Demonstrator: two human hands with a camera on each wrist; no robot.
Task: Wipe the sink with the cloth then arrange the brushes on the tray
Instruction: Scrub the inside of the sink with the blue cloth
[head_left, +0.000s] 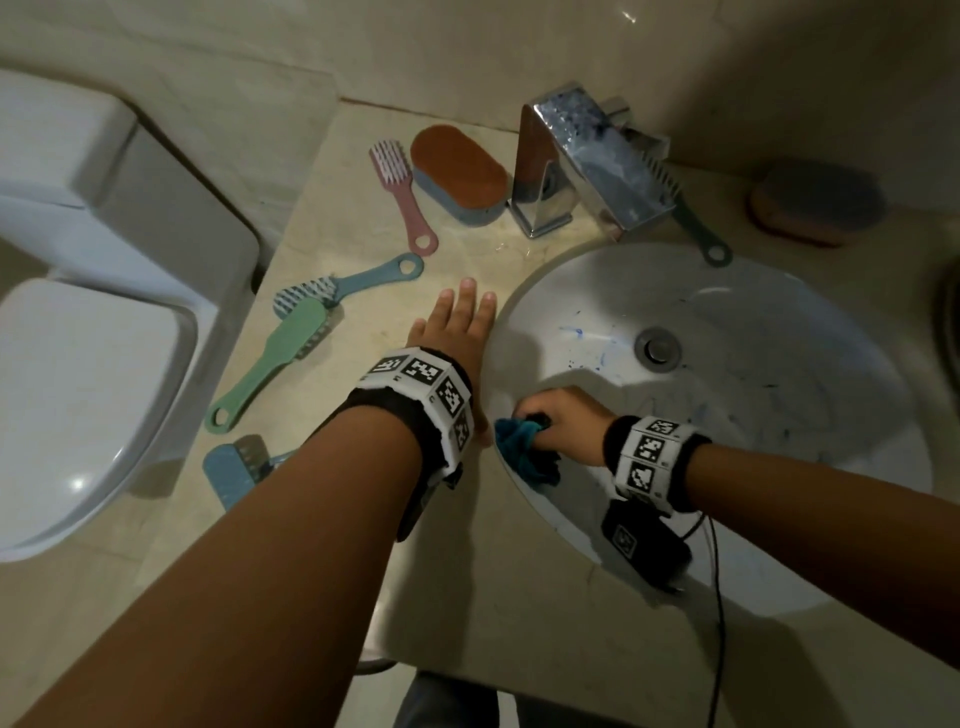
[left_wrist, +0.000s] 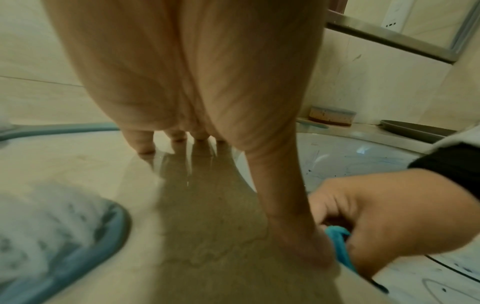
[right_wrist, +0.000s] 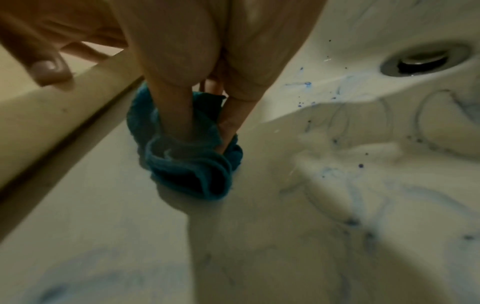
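Note:
The white round sink (head_left: 779, 332) carries blue smears and specks around its drain (head_left: 657, 347). My right hand (head_left: 563, 423) grips a bunched teal cloth (head_left: 524, 452) and presses it against the sink's left inner wall (right_wrist: 272, 205), close under the rim. The cloth (right_wrist: 187, 156) is wrapped round the fingers. My left hand (head_left: 460, 325) lies flat and open on the beige counter (head_left: 467, 571) just left of the sink, its thumb (left_wrist: 298, 236) near the cloth (left_wrist: 340, 244). Several brushes lie on the counter: pink (head_left: 402, 192), light blue (head_left: 348, 283), green (head_left: 275, 358), and a blue one (head_left: 234, 467) partly under my left forearm.
A chrome tap (head_left: 582, 161) stands behind the sink, with a grey-green brush (head_left: 691, 213) beside it. Two oval orange-and-blue scrub pads (head_left: 460, 171) (head_left: 815, 202) sit at the back. A dark tray (left_wrist: 420, 128) shows at the far right. A white toilet (head_left: 78, 364) stands left of the counter.

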